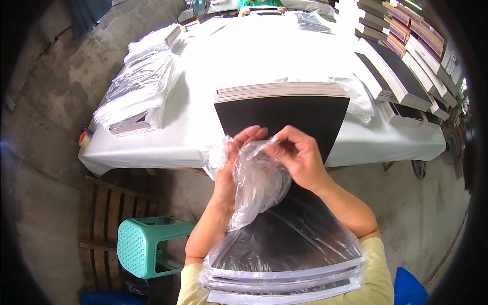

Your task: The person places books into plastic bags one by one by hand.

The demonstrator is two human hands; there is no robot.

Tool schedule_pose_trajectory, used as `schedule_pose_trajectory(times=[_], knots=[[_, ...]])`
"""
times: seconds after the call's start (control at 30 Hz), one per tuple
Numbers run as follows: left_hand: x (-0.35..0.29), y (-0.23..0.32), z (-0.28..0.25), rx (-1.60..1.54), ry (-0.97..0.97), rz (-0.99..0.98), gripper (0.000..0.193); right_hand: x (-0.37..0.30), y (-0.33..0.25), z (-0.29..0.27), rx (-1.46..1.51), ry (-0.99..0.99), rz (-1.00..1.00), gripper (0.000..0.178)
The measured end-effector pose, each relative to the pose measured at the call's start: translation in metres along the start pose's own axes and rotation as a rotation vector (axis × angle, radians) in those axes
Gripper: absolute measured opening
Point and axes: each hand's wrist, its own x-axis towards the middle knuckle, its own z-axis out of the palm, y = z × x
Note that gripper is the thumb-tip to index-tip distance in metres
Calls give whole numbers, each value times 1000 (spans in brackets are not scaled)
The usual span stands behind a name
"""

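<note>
Head view: pinching clear plastic film between right hand's thumb and forefinger, just before the lower part of a black-faced board stack. Touching the same film with left hand; cannot tell whether pinching. Nearer the chest than the board stack, film-covered black boards. Left of it, plastic-wrapped packs; right, piled boards; lower left, green stool.
</note>
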Motion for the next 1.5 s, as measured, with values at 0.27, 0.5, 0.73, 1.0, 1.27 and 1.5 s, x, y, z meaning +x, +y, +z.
schedule_pose_trajectory(times=[0.27,0.5,0.73,1.0,1.27,1.5], knots=[[7,13,-40,844,158,197,29,-2,-3,-26,15,122,27,20],[8,5,-12,952,-60,176,11,-6,1,-37,33,55,25,32],[7,3,-21,994,-158,96,17,-3,-17,-35,103,-142,172,39],[10,-12,7,871,-70,144,49,-8,-9,-33,-30,55,139,7],[10,-25,-9,892,-87,149,18,-8,7,-31,233,9,153,27],[8,-14,-16,199,-106,-296,37,-12,12,-39,668,-85,401,29]])
